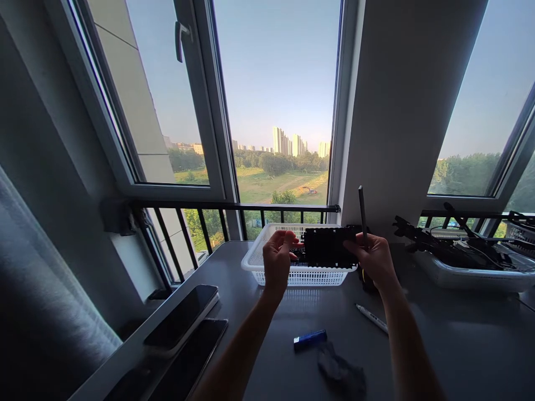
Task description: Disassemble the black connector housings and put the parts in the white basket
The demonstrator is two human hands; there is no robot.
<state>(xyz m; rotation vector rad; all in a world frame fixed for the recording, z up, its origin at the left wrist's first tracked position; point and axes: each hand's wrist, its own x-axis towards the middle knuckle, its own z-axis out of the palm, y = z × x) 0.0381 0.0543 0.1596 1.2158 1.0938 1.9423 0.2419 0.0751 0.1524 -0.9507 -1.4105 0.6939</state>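
Counter (463, 345) before window (280, 83), railing (246, 206) between. Basket (251, 266) at far side of counter, mid. Panel (328, 247) between left hand (278, 256) and right hand (374, 256), over basket; stick (362, 214) in right hand. Tray (472, 281) well right of basket, parts (468, 245) in it. Two phones at left edge: far phone (181, 317), near phone (194, 353) to its right, closer to viewer. Tube (310, 340) before basket; cloth (340, 370) just beside, nearer. Marker (371, 318) right of tube. Curtain (45, 284) left of counter.
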